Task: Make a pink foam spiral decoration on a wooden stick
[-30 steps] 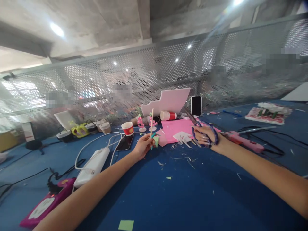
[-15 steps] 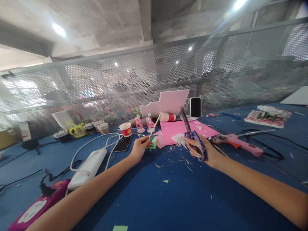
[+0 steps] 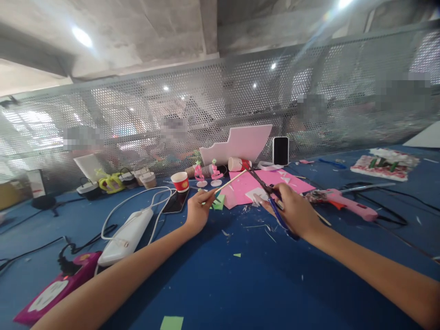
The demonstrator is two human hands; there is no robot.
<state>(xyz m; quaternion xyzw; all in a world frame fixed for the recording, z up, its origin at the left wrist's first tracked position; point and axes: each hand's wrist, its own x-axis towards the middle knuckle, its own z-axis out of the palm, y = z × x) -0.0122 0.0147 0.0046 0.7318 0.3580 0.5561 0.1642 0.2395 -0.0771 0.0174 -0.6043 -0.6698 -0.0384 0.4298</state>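
Note:
My left hand [image 3: 196, 211] pinches a thin wooden stick [image 3: 229, 182] that slants up to the right, with a small green foam piece [image 3: 217, 202] at its lower end. My right hand [image 3: 292, 211] grips blue-handled scissors [image 3: 266, 190], whose blades point up and left and meet the far tip of the stick. Both hands hover over the blue table [image 3: 240, 279], just in front of a pink paper sheet [image 3: 261, 182] with white paper scraps on it.
A pink glue gun [image 3: 343, 204] lies right of my right hand. A white power bank with cable [image 3: 127, 236], a phone [image 3: 176, 201], a red paper cup [image 3: 181, 182] and a pink device [image 3: 55, 293] lie to the left. A white foam board [image 3: 240, 144] leans on the mesh fence [image 3: 137, 114].
The stick has tilted from upright toward the right. My right hand lifted the scissors off the pink sheet and swung them left until the blades reached the stick's tip.

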